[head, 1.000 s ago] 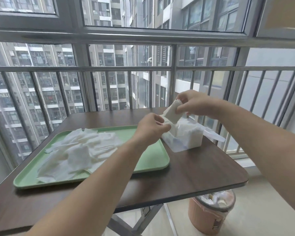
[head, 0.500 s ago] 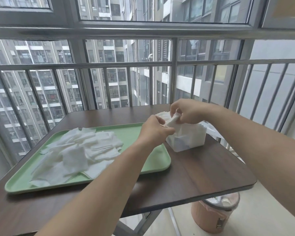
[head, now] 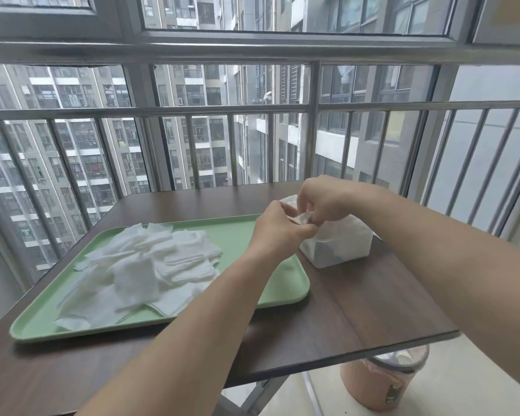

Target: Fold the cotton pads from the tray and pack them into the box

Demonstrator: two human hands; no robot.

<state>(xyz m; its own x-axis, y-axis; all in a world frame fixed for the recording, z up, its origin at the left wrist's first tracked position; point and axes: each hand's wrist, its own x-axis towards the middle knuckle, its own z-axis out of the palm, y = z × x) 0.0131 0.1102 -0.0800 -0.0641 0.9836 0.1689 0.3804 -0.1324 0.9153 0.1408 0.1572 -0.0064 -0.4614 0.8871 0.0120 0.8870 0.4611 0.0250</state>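
Two bare forearms reach in from the bottom edge and meet at the far right of a table. The left hand (head: 278, 232) and the right hand (head: 327, 199) are close together, fingertips nearly touching, both with fingers curled. Between them they pinch a folded pad (head: 289, 202) at the open top of the box (head: 339, 247). The right hand comes down on it from above and the left hand meets it from the side. Only a white edge of the pad shows past the fingers, so how far in it sits cannot be told.

The box is small, white and translucent, and white pads show through its wall. It stands on the table just beside the right end of a pale green tray (head: 237, 235).

On the left half of the tray lies a loose heap of flat white cotton pads (head: 150, 265), overlapping one another.

The table (head: 373, 301) is dark brown wood grain. Below its right corner, on the floor, stands a pinkish bin (head: 382, 382) with a plastic liner. Behind the table runs a metal railing (head: 222, 111), and beyond it are tall grey apartment blocks.
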